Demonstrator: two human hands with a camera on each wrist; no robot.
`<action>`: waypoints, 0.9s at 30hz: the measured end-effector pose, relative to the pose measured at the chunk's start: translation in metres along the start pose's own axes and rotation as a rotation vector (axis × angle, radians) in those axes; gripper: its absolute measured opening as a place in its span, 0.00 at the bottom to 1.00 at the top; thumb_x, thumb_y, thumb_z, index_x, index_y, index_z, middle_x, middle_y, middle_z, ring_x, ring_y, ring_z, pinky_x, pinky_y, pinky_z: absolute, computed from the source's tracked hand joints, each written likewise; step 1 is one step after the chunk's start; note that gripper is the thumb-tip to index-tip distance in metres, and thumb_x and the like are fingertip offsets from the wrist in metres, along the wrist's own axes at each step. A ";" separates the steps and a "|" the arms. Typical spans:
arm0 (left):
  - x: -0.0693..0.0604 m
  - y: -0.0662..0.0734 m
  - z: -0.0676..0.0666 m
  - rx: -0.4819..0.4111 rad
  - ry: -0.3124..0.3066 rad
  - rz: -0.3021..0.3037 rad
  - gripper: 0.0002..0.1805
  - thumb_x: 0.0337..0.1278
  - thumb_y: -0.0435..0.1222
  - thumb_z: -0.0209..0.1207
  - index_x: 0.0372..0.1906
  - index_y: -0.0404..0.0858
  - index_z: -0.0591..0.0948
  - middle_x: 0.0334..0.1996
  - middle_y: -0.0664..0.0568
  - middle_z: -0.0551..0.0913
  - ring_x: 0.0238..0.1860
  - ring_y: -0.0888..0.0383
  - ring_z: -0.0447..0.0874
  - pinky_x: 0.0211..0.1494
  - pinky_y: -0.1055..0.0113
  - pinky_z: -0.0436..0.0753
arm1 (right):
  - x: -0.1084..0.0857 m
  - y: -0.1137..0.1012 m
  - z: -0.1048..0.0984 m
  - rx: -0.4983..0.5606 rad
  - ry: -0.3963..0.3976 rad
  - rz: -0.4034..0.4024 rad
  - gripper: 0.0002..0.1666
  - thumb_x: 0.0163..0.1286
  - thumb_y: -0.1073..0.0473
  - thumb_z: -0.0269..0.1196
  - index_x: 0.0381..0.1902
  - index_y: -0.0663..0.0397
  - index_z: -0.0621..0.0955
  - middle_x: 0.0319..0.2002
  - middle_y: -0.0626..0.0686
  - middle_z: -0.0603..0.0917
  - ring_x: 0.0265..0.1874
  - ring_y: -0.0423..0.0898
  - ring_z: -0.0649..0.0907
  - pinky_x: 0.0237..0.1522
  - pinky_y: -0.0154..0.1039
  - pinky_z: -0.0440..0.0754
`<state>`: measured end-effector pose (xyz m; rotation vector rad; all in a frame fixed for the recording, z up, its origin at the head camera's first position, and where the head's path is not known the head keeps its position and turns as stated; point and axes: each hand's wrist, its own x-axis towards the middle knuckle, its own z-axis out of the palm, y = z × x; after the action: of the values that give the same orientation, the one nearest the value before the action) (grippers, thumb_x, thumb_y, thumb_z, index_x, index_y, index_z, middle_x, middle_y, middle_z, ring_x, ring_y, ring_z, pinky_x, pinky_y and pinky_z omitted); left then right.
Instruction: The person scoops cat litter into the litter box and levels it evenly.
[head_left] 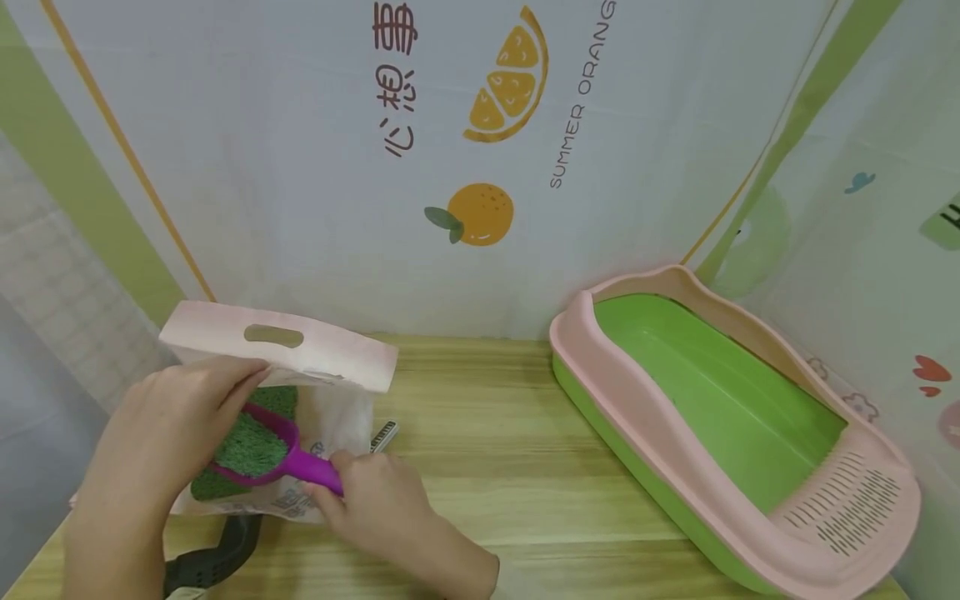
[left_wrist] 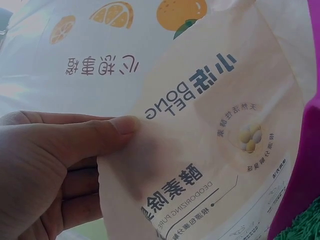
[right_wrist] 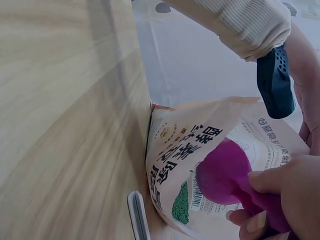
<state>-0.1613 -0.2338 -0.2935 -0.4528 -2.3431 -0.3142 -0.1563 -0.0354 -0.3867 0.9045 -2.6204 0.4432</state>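
Scoop (head_left: 318, 472), purple and just 1, sits in the mouth of 1 bag (head_left: 348, 417). It is heaped with green pellets (head_left: 251, 446), too many to count, and more of them lie inside the bag around it. 2 hands show: the left hand (head_left: 176, 421) pinches the bag's edge, thumb and fingers narrow on it, while the right hand (head_left: 378, 500) has its fingers wrapped round the scoop's handle. The bag rests on the left part of the worktop (head_left: 487, 467), its pale top flap cut with 1 slot. Just beside it lies 1 slim striped item (head_left: 384, 436); I cannot tell what it is. Well apart, on the right, is 1 tray (head_left: 622, 387) with a green basin, a pink rim and a slotted near end. Behind, a sheet (head_left: 315, 208) carries printed oranges.
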 end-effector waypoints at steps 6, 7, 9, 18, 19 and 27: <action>0.000 -0.001 0.000 -0.001 -0.005 -0.003 0.07 0.53 0.30 0.70 0.31 0.41 0.82 0.11 0.57 0.64 0.17 0.56 0.57 0.22 0.61 0.60 | 0.000 0.004 -0.003 0.026 -0.017 0.003 0.22 0.76 0.40 0.58 0.23 0.42 0.74 0.14 0.36 0.63 0.10 0.29 0.59 0.11 0.20 0.54; 0.001 -0.001 0.000 -0.001 -0.005 -0.003 0.07 0.52 0.30 0.70 0.32 0.41 0.82 0.11 0.57 0.65 0.17 0.56 0.58 0.22 0.60 0.61 | 0.000 0.005 -0.004 0.034 -0.021 0.008 0.22 0.76 0.40 0.58 0.24 0.42 0.74 0.14 0.36 0.63 0.10 0.29 0.59 0.12 0.20 0.55; 0.001 -0.002 0.000 -0.001 -0.006 -0.003 0.07 0.51 0.30 0.71 0.32 0.41 0.83 0.11 0.57 0.65 0.16 0.56 0.58 0.22 0.60 0.62 | 0.000 0.007 -0.006 0.050 -0.037 0.020 0.22 0.76 0.39 0.57 0.25 0.42 0.74 0.14 0.36 0.63 0.10 0.28 0.58 0.12 0.21 0.55; 0.001 -0.002 -0.001 -0.006 -0.011 -0.016 0.06 0.51 0.30 0.71 0.33 0.40 0.84 0.12 0.54 0.71 0.16 0.55 0.64 0.22 0.50 0.70 | -0.008 0.017 -0.013 0.091 -0.035 0.014 0.22 0.76 0.38 0.57 0.25 0.42 0.75 0.13 0.36 0.62 0.10 0.28 0.55 0.12 0.22 0.55; 0.001 -0.002 -0.001 -0.005 -0.012 -0.018 0.06 0.51 0.30 0.71 0.33 0.40 0.84 0.12 0.55 0.70 0.16 0.55 0.64 0.22 0.49 0.70 | -0.010 0.018 -0.014 0.095 -0.030 0.008 0.23 0.76 0.38 0.57 0.24 0.42 0.75 0.13 0.36 0.61 0.10 0.28 0.55 0.12 0.22 0.54; 0.002 0.000 -0.003 -0.006 -0.039 -0.040 0.06 0.53 0.31 0.70 0.32 0.41 0.83 0.12 0.55 0.70 0.16 0.54 0.66 0.22 0.50 0.70 | -0.024 0.022 -0.025 0.153 -0.037 0.010 0.23 0.75 0.40 0.59 0.22 0.42 0.73 0.14 0.36 0.61 0.13 0.28 0.55 0.14 0.22 0.54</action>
<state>-0.1613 -0.2345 -0.2899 -0.4191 -2.3926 -0.3333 -0.1476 0.0033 -0.3779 0.9555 -2.6546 0.6432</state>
